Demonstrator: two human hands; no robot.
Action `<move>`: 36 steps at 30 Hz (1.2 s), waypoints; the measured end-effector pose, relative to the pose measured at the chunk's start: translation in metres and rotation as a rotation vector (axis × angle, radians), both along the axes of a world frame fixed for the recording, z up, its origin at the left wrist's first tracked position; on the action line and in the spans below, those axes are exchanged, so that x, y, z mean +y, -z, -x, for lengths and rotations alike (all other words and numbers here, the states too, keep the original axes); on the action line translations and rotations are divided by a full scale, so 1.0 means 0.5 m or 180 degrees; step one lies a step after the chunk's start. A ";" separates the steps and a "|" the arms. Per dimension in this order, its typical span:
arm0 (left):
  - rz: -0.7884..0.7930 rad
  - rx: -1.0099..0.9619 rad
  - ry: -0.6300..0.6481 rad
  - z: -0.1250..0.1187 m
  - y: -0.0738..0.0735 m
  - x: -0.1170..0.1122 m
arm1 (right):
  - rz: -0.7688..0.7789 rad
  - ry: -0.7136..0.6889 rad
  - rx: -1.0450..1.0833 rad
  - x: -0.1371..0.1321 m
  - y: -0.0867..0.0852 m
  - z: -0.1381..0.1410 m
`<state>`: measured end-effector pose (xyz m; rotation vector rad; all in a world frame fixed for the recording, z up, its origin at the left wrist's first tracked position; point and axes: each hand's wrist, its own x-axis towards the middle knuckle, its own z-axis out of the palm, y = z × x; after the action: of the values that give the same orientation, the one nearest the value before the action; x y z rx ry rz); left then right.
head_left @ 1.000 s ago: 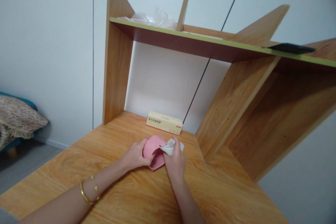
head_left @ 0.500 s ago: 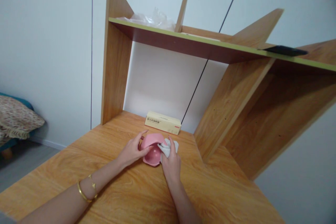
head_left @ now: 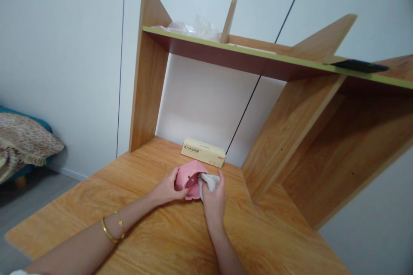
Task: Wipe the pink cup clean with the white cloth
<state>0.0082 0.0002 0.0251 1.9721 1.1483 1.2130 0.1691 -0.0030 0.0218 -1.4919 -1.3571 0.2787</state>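
A pink bowl (head_left: 190, 171) with an angular rim is tipped on its side above the desk, its hollow turned towards me and to the right. My left hand (head_left: 170, 187) grips it from the left, thumb at the lower rim and fingers behind the outer wall. In my right hand (head_left: 213, 197) is a bunched white cloth (head_left: 211, 181), pressed against the bowl's right rim and partly reaching inside. Part of the cloth is hidden by my fingers.
Behind the bowl lies a long cream box (head_left: 203, 152) on the wooden desk (head_left: 167, 236). A shelf (head_left: 226, 56) spans overhead, carrying a clear plastic bag (head_left: 200, 29) and a flat black object (head_left: 359, 65). Upright panels stand left and right. A patterned cushion (head_left: 29, 139) is at far left.
The bowl has been turned, so less of its inside shows. My right hand has shifted the cloth on the rim. The whole view has moved slightly.
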 end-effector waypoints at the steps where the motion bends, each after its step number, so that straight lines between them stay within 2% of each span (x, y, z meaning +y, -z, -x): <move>1: -0.0036 0.0068 -0.0053 0.001 -0.001 0.000 | -0.0009 0.0081 -0.0105 -0.005 -0.005 0.000; 6: -0.0171 0.0204 -0.0300 0.003 -0.005 -0.002 | -0.0065 0.0092 -0.0614 -0.013 -0.013 -0.002; 13: -0.0143 0.0471 -0.0348 -0.001 -0.006 -0.006 | 0.0364 0.0069 -0.1028 -0.003 -0.009 -0.003; 19: -0.0211 0.0749 -0.0411 -0.001 -0.012 -0.004 | -0.0377 -0.0214 -0.1112 -0.009 -0.012 -0.003; 24: -0.0230 0.0899 -0.0455 -0.002 -0.018 -0.009 | 0.0260 0.0096 -0.1174 -0.001 -0.011 -0.004; 26: -0.0215 0.0930 -0.0459 -0.004 -0.018 -0.010 | 0.0375 0.0063 -0.1124 0.002 -0.010 -0.006; 30: -0.0087 0.0807 -0.0299 -0.005 -0.014 -0.005 | 0.0129 -0.0112 -0.0778 0.005 -0.005 -0.011; 36: -0.0132 -0.0022 -0.0088 -0.006 -0.009 0.005 | -0.0230 -0.0135 0.0135 0.011 0.009 -0.008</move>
<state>0.0111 0.0026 0.0294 1.9869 1.1594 1.2663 0.1731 0.0026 0.0175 -1.3914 -1.3525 0.2838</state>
